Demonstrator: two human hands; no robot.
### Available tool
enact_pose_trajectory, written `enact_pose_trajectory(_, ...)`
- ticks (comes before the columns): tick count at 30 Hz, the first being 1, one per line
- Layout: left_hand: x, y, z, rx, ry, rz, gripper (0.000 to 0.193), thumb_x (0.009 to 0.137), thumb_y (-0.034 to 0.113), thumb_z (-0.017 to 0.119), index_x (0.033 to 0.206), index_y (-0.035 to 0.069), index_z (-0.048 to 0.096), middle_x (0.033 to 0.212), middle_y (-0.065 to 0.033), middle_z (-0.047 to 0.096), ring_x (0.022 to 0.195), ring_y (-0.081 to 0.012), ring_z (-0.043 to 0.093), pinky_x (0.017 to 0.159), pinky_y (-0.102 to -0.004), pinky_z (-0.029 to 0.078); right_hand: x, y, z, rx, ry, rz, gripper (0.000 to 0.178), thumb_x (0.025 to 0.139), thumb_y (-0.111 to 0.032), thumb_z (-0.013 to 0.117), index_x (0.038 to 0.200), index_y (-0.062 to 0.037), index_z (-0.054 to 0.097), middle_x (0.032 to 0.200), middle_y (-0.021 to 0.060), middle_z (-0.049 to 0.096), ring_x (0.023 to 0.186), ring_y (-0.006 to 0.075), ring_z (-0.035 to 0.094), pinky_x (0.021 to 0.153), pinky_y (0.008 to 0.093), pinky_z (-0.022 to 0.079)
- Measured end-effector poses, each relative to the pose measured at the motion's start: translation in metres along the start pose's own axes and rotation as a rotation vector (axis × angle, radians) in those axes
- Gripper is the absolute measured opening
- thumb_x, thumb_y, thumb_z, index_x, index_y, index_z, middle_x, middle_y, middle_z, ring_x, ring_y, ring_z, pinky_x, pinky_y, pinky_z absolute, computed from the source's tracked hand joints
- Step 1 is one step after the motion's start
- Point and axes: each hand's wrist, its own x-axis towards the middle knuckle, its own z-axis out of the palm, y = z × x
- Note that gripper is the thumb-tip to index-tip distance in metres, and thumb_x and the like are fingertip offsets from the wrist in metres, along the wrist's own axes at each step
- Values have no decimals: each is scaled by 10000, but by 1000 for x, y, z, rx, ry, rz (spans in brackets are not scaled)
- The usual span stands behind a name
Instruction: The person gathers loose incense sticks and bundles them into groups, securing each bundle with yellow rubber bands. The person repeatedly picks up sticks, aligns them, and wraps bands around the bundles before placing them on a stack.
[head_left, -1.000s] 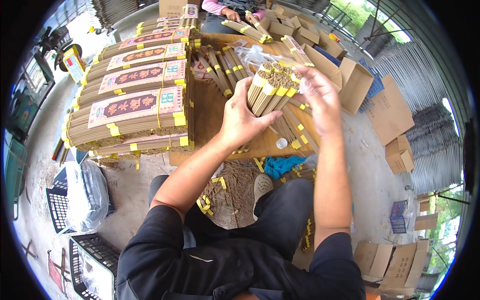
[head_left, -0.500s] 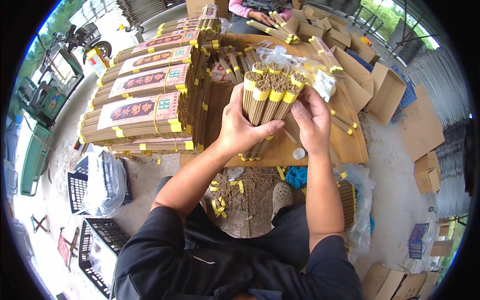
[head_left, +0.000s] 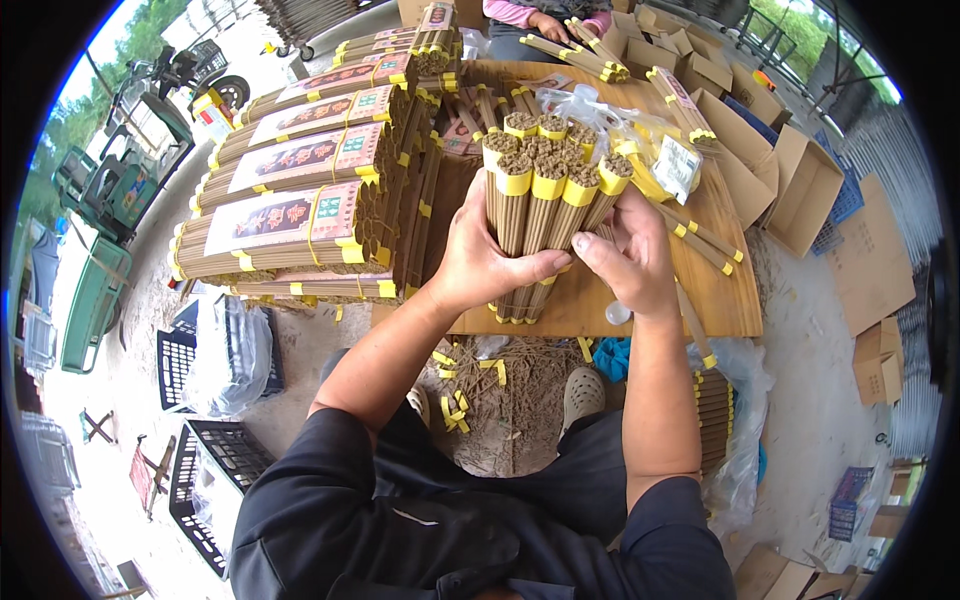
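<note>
1. The left hand [head_left: 480, 262] and right hand [head_left: 625, 255] are both clamped around a cluster of incense-stick bundles [head_left: 545, 205], held upright over the wooden table [head_left: 650, 310]; each bundle carries a yellow band near its top.
2. Compared with a second ago, the cluster stands more upright and tighter, and the right hand has dropped from the bundle tops to the side. Judgement: the bundles are being squared into one pack.
3. The cluster's lower ends rest at or near the table's front edge, at 6 o'clock of the tabletop.
4. At 9 to 11 o'clock, large wrapped incense packs [head_left: 290, 215] lie stacked, each with a long pink label and yellow straps.
5. At 1 o'clock lie clear plastic bags [head_left: 600, 110]. At 2 to 3 o'clock stand open brown cardboard boxes [head_left: 790, 190].
6. At 12 o'clock, another person's hands [head_left: 545, 22] work on more bundles.
</note>
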Motion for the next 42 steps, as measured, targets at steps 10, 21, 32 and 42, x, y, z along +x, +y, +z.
enact_pose_trajectory(10,2,-9,-2,-44,-45,0,869,693,187,962,1371,-9,455,1237,-103,654,1121,-176,647,1004,-350,531,-7,6,-26,-244,-131,97,337,916,-132,756,1197,25,655,1074,91,733,951,142,677,856,309,556)
enact_pose_trajectory(21,3,-7,-1,31,-67,142,666,787,180,911,1297,15,514,1161,-100,709,1025,-183,713,923,-354,593,-18,3,-47,-206,-92,77,229,945,-134,745,1106,11,674,1042,85,739,950,151,682,878,315,546)
enact_pose_trajectory(32,-1,-3,-1,18,-67,-18,711,738,126,926,1280,3,482,1154,-93,693,1027,-165,691,921,-341,575,-33,28,-83,75,167,52,221,997,-174,681,1164,-34,645,1011,127,753,939,193,735,796,316,603)
enact_pose_trajectory(42,-1,6,4,-59,-72,-100,708,725,135,926,1277,4,503,1142,-78,686,1007,-155,680,906,-334,568,-27,29,-120,285,645,-168,247,1018,-247,669,1145,-39,633,983,129,734,877,246,748,716,314,613)
